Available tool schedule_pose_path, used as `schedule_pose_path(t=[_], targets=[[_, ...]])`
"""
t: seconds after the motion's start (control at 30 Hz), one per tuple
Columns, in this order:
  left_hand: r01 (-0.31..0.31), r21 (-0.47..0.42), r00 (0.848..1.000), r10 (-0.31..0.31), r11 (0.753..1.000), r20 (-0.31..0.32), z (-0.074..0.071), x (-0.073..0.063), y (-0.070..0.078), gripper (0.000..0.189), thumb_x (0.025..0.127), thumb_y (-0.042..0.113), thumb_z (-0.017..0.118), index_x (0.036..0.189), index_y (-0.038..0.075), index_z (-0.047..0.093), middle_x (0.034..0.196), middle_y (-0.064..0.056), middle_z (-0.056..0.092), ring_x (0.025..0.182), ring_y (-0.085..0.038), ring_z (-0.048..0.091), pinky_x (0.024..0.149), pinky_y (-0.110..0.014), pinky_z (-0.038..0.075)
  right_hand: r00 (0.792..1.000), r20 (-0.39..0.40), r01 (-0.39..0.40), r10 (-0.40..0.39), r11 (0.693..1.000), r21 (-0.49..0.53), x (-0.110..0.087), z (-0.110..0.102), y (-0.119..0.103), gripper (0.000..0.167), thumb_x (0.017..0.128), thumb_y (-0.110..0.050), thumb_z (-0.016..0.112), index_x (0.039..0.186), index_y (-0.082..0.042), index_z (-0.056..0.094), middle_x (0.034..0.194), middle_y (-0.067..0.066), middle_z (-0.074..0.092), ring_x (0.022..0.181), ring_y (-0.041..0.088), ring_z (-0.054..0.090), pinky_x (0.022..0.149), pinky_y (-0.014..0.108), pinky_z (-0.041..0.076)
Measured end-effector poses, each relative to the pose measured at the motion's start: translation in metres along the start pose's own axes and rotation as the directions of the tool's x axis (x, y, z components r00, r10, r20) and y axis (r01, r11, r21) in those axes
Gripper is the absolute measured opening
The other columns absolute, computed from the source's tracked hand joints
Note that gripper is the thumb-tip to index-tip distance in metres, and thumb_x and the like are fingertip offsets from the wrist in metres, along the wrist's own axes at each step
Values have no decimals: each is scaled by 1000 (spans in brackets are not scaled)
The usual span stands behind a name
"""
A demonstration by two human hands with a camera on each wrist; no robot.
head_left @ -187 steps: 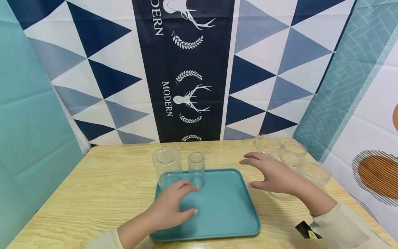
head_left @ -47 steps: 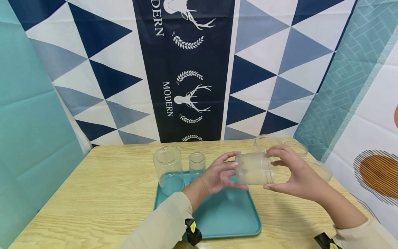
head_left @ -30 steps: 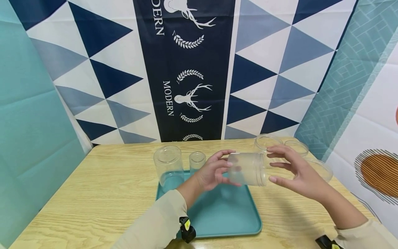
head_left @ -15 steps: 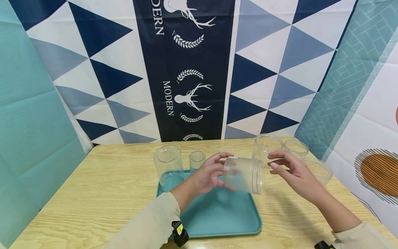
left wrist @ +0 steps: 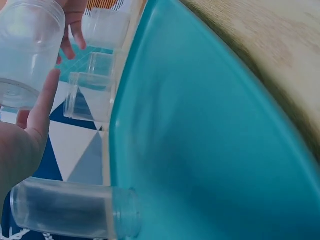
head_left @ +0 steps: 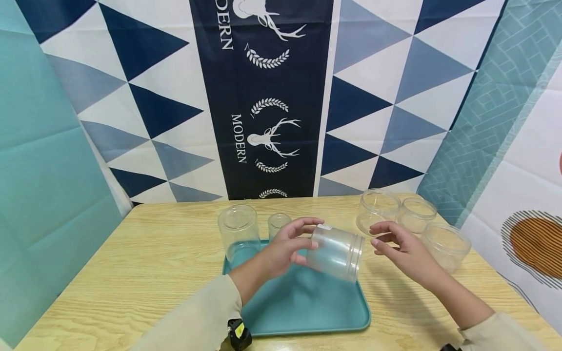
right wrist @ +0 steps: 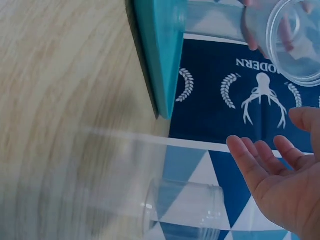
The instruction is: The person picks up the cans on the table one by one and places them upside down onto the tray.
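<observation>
A clear jar is held by my left hand around its bottom end, above the teal tray. It lies tilted, its threaded mouth pointing right and slightly down. My right hand is to the right of the mouth, fingers loosely bent, apart from the jar and holding nothing. The right wrist view shows that hand with a gap to the jar. A large clear jar and a narrow clear jar stand bottom up on the tray's back left, the narrow one partly hidden by my left hand.
Several clear jars stand mouth up at the table's right: a wide one at the back, a smaller one beside it, another nearer. A patterned cloth hangs behind the wooden table.
The jar came from the right side into both hands. My right hand has since let go. My left hand has carried the jar left and lower, tipping its mouth downward.
</observation>
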State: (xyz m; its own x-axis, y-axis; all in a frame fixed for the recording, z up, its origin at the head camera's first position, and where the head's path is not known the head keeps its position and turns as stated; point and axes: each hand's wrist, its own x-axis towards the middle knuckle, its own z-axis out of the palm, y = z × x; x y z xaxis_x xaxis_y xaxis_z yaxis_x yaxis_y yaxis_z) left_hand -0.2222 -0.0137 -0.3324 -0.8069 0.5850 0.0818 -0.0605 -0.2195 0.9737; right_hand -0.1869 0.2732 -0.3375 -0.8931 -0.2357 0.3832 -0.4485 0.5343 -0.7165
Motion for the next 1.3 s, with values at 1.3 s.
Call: schedule_pose_path(t=[1.3], targets=[[-193, 840, 964, 259, 507, 66, 9, -15, 34, 60, 70, 24, 80, 128, 27, 63, 131, 8, 52, 116, -14, 50, 84, -33, 50, 859, 248, -501, 447, 834, 232, 23, 38, 19, 44, 95, -6, 53, 129, 19, 43, 117, 26, 56, 88, 21, 63, 73, 41, 59]])
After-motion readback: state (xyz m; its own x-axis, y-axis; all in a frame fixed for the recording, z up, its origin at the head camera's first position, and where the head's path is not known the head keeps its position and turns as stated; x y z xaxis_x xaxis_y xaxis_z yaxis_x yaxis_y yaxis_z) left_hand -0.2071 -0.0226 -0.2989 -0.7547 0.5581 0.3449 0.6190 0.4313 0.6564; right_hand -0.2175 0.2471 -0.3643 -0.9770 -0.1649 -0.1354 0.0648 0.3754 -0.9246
